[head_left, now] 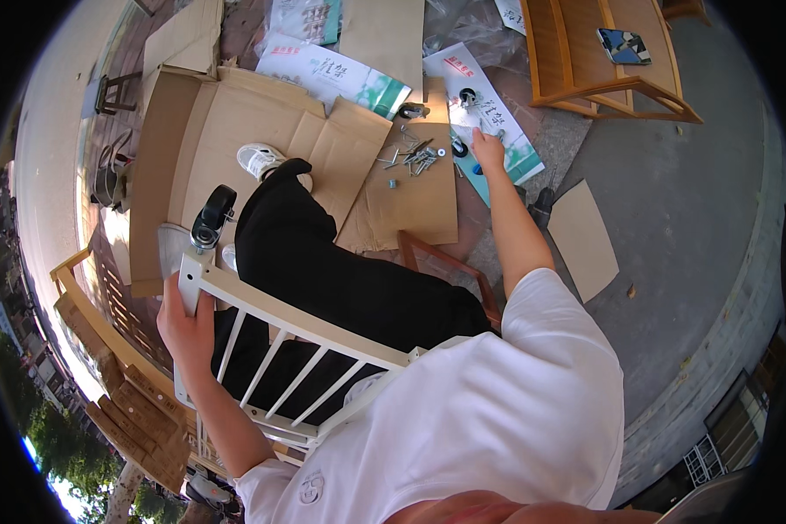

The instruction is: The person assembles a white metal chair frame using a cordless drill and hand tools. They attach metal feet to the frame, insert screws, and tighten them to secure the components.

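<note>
My left hand [186, 325] is wrapped round the corner post of a white slatted frame [306, 325] resting across my lap. A black-wheeled caster [214, 216] stands on that same corner. To the right, my outstretched right hand [488, 150] reaches down to a printed white and green cardboard sheet [520, 157]. Beside its fingers lie a loose caster [459, 148] and, farther off, another caster [468, 98]. What its fingers hold, if anything, is too small to tell. Left of it, several bolts [421, 159] lie loose on brown cardboard [402, 205].
A third loose caster [413, 111] lies near the bolts. A power drill [541, 208] sits right of the printed sheet. At the far right stands a wooden chair [568, 52] with a phone [624, 46] on it. Opened cardboard [236, 122] spreads under my foot. Stacked cartons [140, 410] stand left.
</note>
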A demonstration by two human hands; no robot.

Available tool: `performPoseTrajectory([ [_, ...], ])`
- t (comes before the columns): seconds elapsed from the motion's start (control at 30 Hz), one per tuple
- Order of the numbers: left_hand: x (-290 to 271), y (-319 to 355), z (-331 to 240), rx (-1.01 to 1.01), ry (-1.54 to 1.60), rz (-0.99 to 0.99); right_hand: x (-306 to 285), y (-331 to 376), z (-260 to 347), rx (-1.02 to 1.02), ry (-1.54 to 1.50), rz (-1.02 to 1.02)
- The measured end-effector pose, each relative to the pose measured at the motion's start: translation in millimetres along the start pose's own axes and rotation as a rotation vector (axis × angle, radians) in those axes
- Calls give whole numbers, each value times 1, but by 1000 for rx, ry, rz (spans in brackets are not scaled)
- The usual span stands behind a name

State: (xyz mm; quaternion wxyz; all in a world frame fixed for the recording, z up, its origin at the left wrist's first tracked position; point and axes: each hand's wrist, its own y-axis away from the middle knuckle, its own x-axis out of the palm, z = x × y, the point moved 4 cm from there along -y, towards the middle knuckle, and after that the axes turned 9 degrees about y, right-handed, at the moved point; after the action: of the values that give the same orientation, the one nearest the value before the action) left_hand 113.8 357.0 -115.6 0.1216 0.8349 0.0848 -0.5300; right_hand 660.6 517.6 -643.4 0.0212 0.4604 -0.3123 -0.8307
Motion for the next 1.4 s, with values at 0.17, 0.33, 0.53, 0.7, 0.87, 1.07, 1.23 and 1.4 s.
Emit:
performPoseTrajectory([
  [0.17, 5, -6, -3, 9, 8, -4, 52, 24, 11, -15, 79, -171],
  [0.33, 7, -13, 1, -39, 27, 18, 80, -8, 11, 25, 201, -119],
  [0.53, 15, -19, 3, 30, 6, 5, 73, -22, 15, 178, 119, -55],
  [0.7, 22, -23, 1, -17, -11, 56, 48, -20, 20, -119, -22, -103],
  [0.87, 25, -20, 11, -13, -17, 54, 17, -44, 49, -111, 128, -342],
  [1.07, 13, -23, 10, -35, -11, 4, 4, -117, 63, -67, 238, -246],
  [1.23, 8, -21, 17, -44, 19, -25, 18, -146, 66, -46, 392, -94],
  [1.4, 6, -14, 13, -67, -46, -55, 13, -144, 81, 63, 297, -157],
])
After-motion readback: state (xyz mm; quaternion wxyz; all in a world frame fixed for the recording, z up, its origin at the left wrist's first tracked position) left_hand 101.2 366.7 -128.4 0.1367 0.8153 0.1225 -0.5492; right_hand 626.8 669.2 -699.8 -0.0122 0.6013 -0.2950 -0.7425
